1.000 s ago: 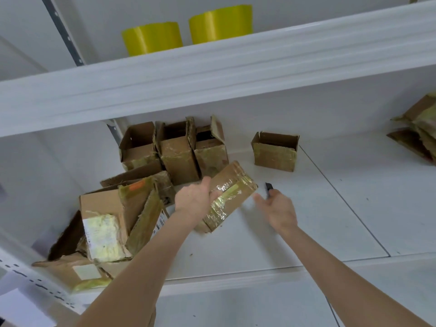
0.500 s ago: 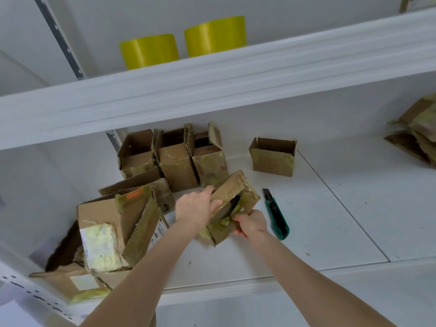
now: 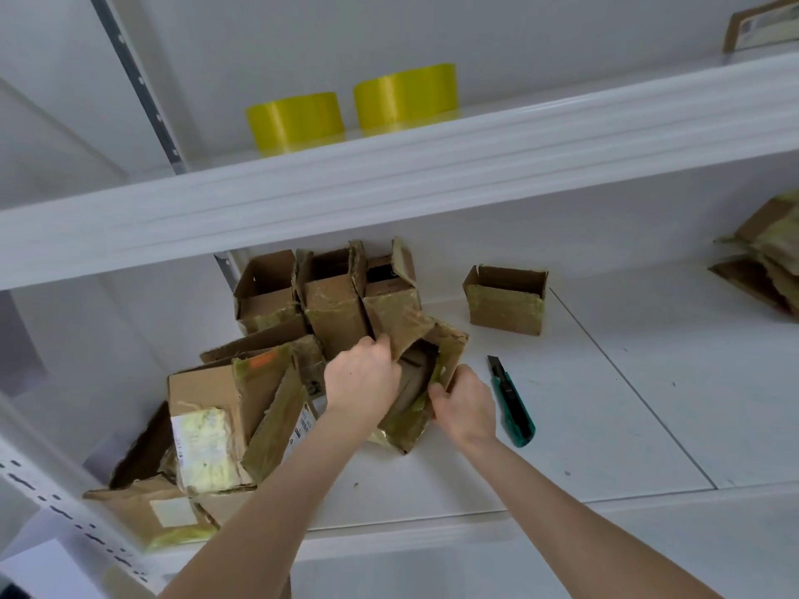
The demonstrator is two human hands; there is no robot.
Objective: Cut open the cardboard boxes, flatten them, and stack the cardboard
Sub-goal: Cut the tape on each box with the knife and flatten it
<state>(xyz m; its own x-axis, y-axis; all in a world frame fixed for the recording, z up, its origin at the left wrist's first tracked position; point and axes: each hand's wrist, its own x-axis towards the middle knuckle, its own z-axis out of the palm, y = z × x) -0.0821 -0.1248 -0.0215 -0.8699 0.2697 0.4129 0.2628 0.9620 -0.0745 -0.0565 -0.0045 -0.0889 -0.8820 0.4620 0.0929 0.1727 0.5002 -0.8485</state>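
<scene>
Landmark: the knife (image 3: 511, 404), lying flat on the white shelf (image 3: 605, 404), blade end pointing away from the person.
Right hand (image 3: 465, 404): nearest thing to the knife, just to its left; fingers curled closed on the near right edge of the box (image 3: 426, 373).
Left hand (image 3: 361, 378): further left of the knife, beyond the box; closed on a taped flap at the box's upper left, pulling it outward.
Box: held between both hands, left of the knife, tilted, its long axis running from near-left to far-right; the opened mouth faces up, dark inside.
Step in hand: likely spreading the cut box apart to flatten it.
Coming move: turns on the two hands pulling opposite ways across the box's opening.
Loose pile (image 3: 225, 425): far left of the knife, boxes lying jumbled.
Upright boxes (image 3: 328, 296): behind and left of the knife, open-topped, against the back wall.
Single box (image 3: 506, 300): directly behind the knife, well apart.
Flattened stack (image 3: 765, 261): far right of the knife, at the frame edge.
</scene>
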